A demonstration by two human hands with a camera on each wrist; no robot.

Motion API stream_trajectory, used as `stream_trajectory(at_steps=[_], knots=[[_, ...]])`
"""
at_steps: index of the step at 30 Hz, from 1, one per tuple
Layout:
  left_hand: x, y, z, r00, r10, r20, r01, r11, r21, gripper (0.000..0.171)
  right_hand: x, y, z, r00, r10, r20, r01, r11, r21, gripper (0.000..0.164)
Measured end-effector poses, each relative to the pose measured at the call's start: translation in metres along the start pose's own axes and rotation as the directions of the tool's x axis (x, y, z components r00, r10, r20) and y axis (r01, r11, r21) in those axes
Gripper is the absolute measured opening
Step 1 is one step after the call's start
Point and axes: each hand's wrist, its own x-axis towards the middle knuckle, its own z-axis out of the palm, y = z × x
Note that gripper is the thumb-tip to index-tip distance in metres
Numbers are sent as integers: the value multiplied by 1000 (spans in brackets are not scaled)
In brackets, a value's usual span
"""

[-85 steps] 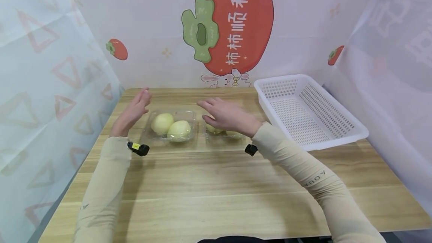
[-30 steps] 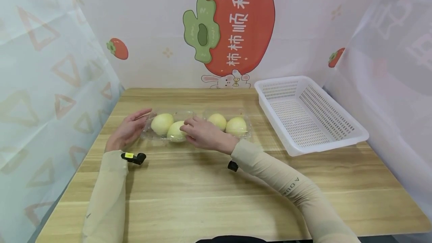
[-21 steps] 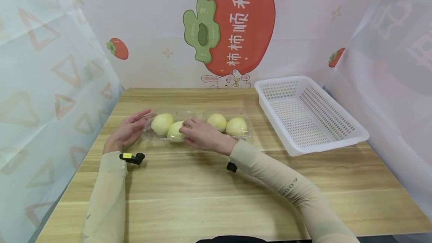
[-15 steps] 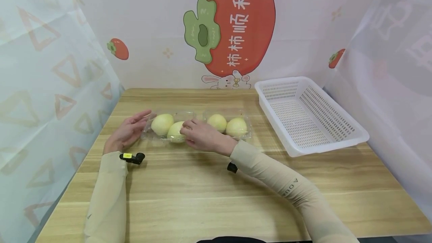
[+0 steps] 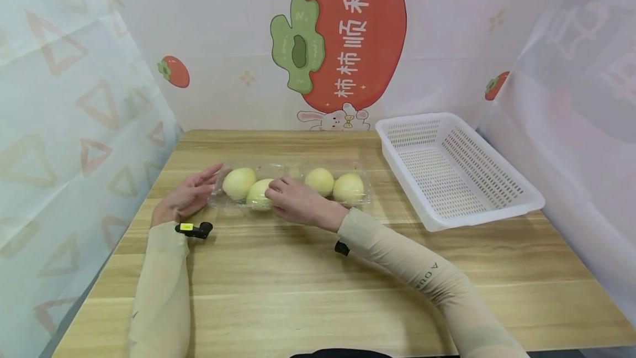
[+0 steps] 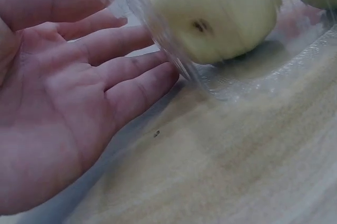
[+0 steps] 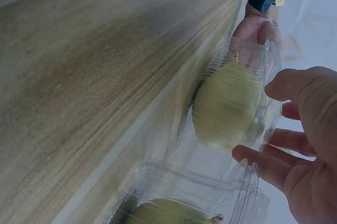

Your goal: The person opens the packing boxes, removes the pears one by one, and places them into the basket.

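Observation:
Two pale yellow-green pears [image 5: 239, 183] lie in a clear plastic clamshell box [image 5: 268, 169] left of the table's middle. My left hand [image 5: 189, 192] rests against the box's left side, palm facing it; in the left wrist view its nearly straight fingers [image 6: 131, 79] touch the plastic wall. Over the box's right end, my right hand [image 5: 303, 201] has bent fingers and hides part of one pear. Seen from the right wrist, thumb and fingers grip the edge of the lid [image 7: 269, 60]. A second clear box [image 5: 365, 178] with two pears [image 5: 348, 187] stands just right of the first.
A white perforated plastic basket [image 5: 447, 181] stands at the back right of the wooden table [image 5: 298, 303]. Printed cloth walls [image 5: 238, 32] close off the back and both sides.
Both hands have come down from above the boxes onto the left box, the right hand moving leftward off the right box. Over the last second they have hardly moved.

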Motion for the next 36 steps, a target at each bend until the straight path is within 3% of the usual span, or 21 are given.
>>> stream_trajectory(at_steps=[5,11,24,36], knots=[[1,0,-5,997,-8,73,6,1000,26,73,0,-2,0,1000,13,23,-13,999,-33,11],[1,1,-4,997,-47,60,45,999,21,78,-3,-7,0,998,-29,52,36,990,-135,9],[7,3,-2,992,-108,-61,113,991,73,77,-1,-12,-5,987,-6,159,35,984,-175,17],[10,6,3,976,-152,-153,175,973,148,78,-2,-19,-2,994,-11,111,39,967,-252,21]])
